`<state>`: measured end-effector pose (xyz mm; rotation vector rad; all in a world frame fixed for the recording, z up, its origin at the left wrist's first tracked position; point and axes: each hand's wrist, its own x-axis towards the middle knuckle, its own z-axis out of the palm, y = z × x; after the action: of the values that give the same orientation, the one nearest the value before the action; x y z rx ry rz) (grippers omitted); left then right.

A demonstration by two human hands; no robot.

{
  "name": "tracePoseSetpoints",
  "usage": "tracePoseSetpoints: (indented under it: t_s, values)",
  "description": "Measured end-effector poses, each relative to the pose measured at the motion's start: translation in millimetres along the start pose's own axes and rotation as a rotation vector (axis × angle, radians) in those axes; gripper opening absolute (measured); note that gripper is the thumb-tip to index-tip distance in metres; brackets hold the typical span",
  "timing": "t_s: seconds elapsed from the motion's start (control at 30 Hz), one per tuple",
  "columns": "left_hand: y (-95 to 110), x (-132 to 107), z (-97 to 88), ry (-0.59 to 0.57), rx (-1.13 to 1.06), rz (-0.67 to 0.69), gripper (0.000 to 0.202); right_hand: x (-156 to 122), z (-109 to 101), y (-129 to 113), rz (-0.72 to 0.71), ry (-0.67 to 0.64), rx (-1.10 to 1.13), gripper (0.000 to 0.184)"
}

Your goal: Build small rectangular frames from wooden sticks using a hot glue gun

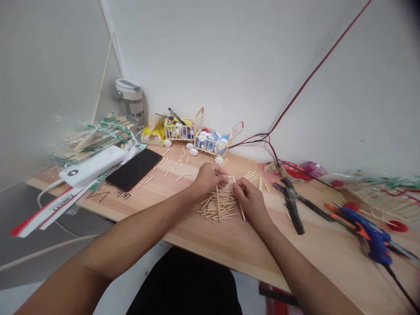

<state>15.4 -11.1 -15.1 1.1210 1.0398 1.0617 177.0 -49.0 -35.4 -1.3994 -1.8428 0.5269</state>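
Our right hand [251,200] is drawn in, its fingertips [236,187] pinching what looks like a short pale wooden stick [233,179], while our left hand [210,177] curls over from the other side, right beside that stick; its fingers hide whether it grips anything, so we cannot tell. Both hands work directly above a loose heap of thin wooden sticks [218,204], crisscrossed on the light wooden worktop [203,238], apparently kept there so that pieces lie within easy reach of both hands. More loose sticks are scattered toward the wall. Beyond them stand a miniature stick-built cart [180,131] with round white wheels and a second, similar cart [213,142] just beside it, holding colourful plastic bottle caps [211,141], seemingly pushed back to leave working room. On our right lie black-handled pliers [290,203] and a blue-and-orange hot glue gun [376,232], set aside yet within reach. On our left, a black smartphone [134,168] and a white power bank [92,166] sit near a clear plastic bag of wooden sticks [98,135], probably placed there as a nearby supply, away from the working area.
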Motion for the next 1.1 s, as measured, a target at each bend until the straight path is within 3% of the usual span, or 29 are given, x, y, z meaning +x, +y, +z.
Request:
tracePoseSetpoints:
  t_s: [1.1]
  values:
    - [0.9, -0.5, -0.1, -0.006, 0.009, -0.008, 0.008, -0.1, -0.8, -1.5, 0.005, -0.010, 0.009, 0.023]
